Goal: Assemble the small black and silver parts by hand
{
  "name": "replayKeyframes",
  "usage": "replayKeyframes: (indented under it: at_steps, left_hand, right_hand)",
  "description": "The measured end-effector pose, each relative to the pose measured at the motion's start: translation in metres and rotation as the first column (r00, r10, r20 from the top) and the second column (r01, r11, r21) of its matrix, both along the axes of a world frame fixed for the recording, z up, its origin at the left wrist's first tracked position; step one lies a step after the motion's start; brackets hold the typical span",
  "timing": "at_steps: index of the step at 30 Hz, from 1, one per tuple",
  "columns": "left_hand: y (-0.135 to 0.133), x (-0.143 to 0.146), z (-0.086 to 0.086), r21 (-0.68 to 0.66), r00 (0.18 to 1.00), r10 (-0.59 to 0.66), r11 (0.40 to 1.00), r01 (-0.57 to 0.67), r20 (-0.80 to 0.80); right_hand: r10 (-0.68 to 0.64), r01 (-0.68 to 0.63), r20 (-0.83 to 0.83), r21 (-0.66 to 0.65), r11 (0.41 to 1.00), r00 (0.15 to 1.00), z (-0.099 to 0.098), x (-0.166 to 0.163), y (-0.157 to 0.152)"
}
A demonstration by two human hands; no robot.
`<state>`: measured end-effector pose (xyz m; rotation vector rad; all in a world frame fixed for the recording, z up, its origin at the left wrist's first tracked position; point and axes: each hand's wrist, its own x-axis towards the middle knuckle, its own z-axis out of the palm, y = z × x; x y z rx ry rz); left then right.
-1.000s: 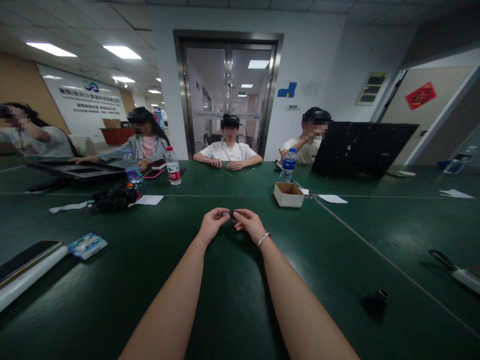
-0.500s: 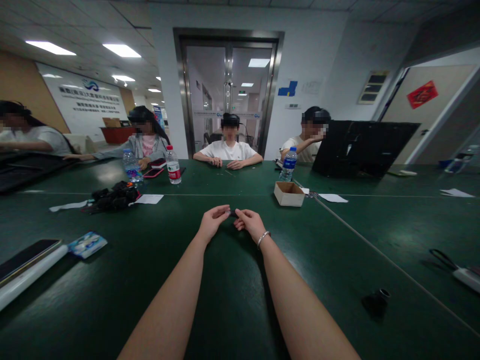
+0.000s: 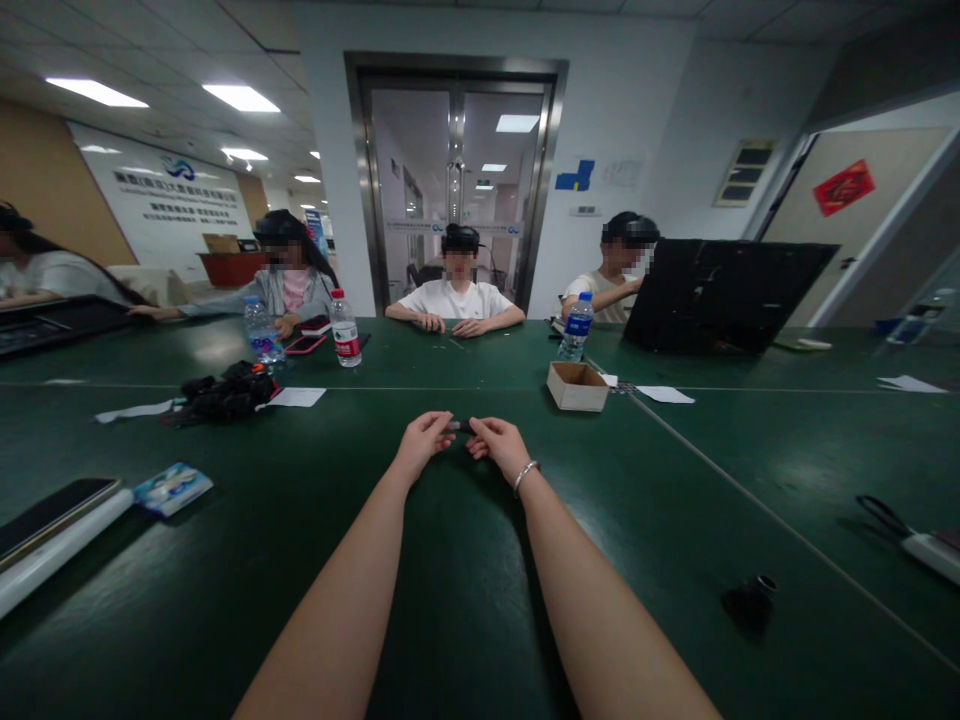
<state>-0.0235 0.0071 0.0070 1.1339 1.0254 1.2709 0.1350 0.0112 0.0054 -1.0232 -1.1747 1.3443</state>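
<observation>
My left hand (image 3: 424,440) and my right hand (image 3: 499,446) face each other over the middle of the green table (image 3: 465,560). Between their fingertips is a small, slim piece (image 3: 463,427), dark at the right and pale grey at the left. My left thumb and fingers pinch its grey end, while those of my right hand pinch the dark end. It is too small to tell what kind of thing it is, or whether it is one part or two. A silver bracelet (image 3: 526,478) circles my right wrist.
Beyond my hands stand an open cardboard box (image 3: 577,388) and water bottles (image 3: 346,330). A black tangled heap (image 3: 225,392) lies left, a phone (image 3: 56,515) and a blue packet (image 3: 174,488) nearer. A small black object (image 3: 751,600) sits right. Several people (image 3: 459,285) sit across.
My left hand has shifted slightly left, and more of the piece's grey end shows between the fingertips. My right hand has barely moved. Across the table at right, a person's hand has lowered from the face.
</observation>
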Motion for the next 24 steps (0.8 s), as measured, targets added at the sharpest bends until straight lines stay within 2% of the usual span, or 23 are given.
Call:
replayKeyframes:
  at_steps: [2, 5, 10, 15, 19, 24]
  left_hand:
    - [0.0014, 0.0002, -0.0012, 0.004, 1.0, 0.001, 1.0, -0.001, -0.025]
    - [0.0011, 0.0004, -0.0011, 0.084, 0.999, -0.038, 0.996, 0.04, -0.031]
    - [0.0011, 0.0009, -0.0004, 0.015, 1.0, 0.007, 1.0, -0.007, -0.017]
    - [0.0009, -0.0022, -0.0025, 0.131, 0.996, -0.043, 0.99, 0.054, -0.081]
    - [0.0, -0.0029, -0.0024, 0.075, 0.997, -0.047, 0.996, 0.051, -0.055]
    - [-0.001, -0.0023, -0.0006, 0.136, 0.995, -0.054, 0.989, 0.065, -0.083]
  right_hand:
    - [-0.004, 0.004, -0.002, -0.003, 1.0, 1.0, 0.0004, -0.0002, -0.0004]
    - [-0.006, 0.006, -0.012, 0.003, 1.0, 1.0, 0.0007, -0.0004, -0.0009]
    - [-0.003, 0.003, -0.014, 0.003, 1.0, 1.0, 0.0007, -0.0007, -0.0009]
    - [-0.012, 0.012, -0.007, 0.003, 1.0, 1.0, 0.0012, -0.001, -0.0008]
    - [-0.011, 0.011, -0.001, -0.006, 1.0, 1.0, 0.0015, -0.0013, -0.0008]
    - [-0.012, 0.012, -0.005, -0.007, 1.0, 1.0, 0.0018, -0.0012, -0.0009]
